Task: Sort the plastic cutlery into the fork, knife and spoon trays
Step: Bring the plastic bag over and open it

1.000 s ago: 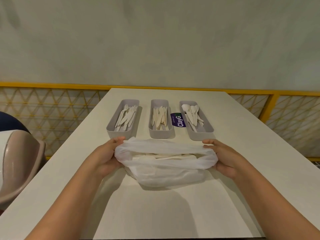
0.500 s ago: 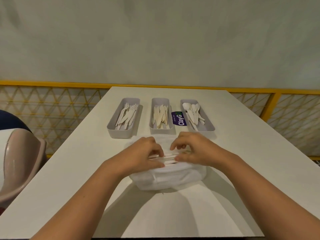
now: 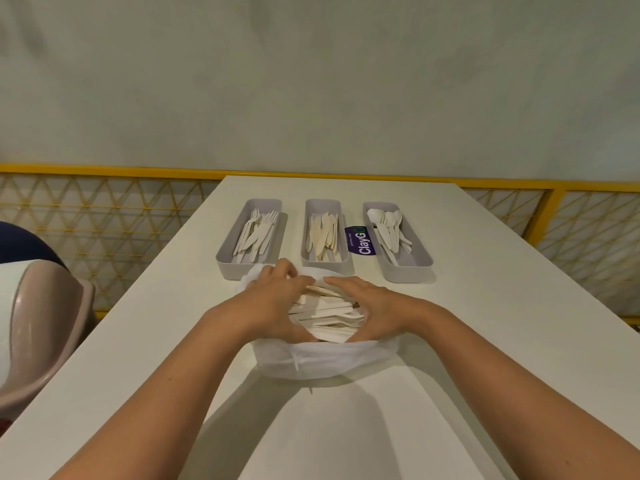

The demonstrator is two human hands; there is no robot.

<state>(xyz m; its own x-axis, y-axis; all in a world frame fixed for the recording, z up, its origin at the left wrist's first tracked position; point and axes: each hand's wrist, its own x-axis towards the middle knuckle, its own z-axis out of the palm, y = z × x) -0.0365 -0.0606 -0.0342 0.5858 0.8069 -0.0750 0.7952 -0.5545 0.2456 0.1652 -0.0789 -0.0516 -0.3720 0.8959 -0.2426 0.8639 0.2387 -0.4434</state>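
A white plastic bag point(image 3: 311, 362) lies on the table in front of me, its mouth pushed down around a pile of pale plastic cutlery point(image 3: 325, 317). My left hand point(image 3: 270, 306) and my right hand point(image 3: 377, 306) are both inside the bag. They close round the pile from either side, fingers over its far end and thumbs at its near end. Behind the bag stand three grey trays: the fork tray point(image 3: 225, 265) on the left, the knife tray point(image 3: 327, 268) in the middle and the spoon tray point(image 3: 408, 271) on the right. Each holds several pieces.
A purple ClayG label point(image 3: 356, 239) lies between the knife and spoon trays. The white table point(image 3: 502, 323) ends at a yellow railing point(image 3: 104, 169) and a wall. A pink chair point(image 3: 38, 323) stands at the left edge.
A second ago my hands held the bag's rim open at its sides. They moved into the bag, and now they have spread apart round the pile so the cutlery shows between them.
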